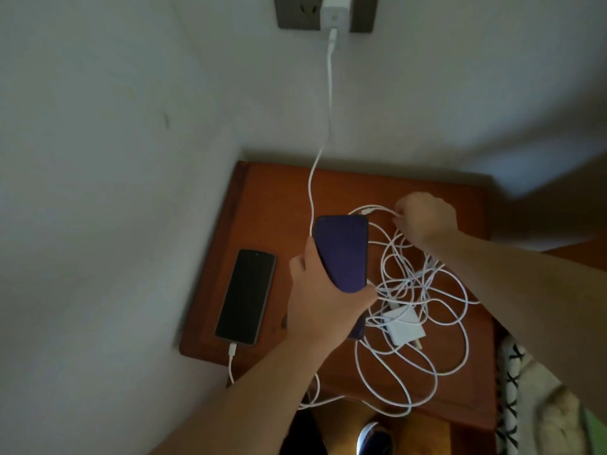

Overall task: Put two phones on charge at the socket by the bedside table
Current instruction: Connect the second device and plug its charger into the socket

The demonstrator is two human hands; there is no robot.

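You had bare table (269,198) behind the cable tangle (417,290), toward the wall (131,126), though a charging cable (329,93) hung from the socket (295,11) across it; left of the tangle lay a black phone (246,297).

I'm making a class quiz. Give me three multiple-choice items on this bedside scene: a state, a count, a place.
1. The black phone on the table is: A plugged into a charging cable; B unplugged; C face down.
2. Phones in view: A one; B two; C three.
3. The loose charger block lies: A on the black phone; B off the table's edge; C on the table amid tangled cable.
Answers: A, a white plug sits in its end; B, the left hand holds a second, blue phone; C, white loops surround it.
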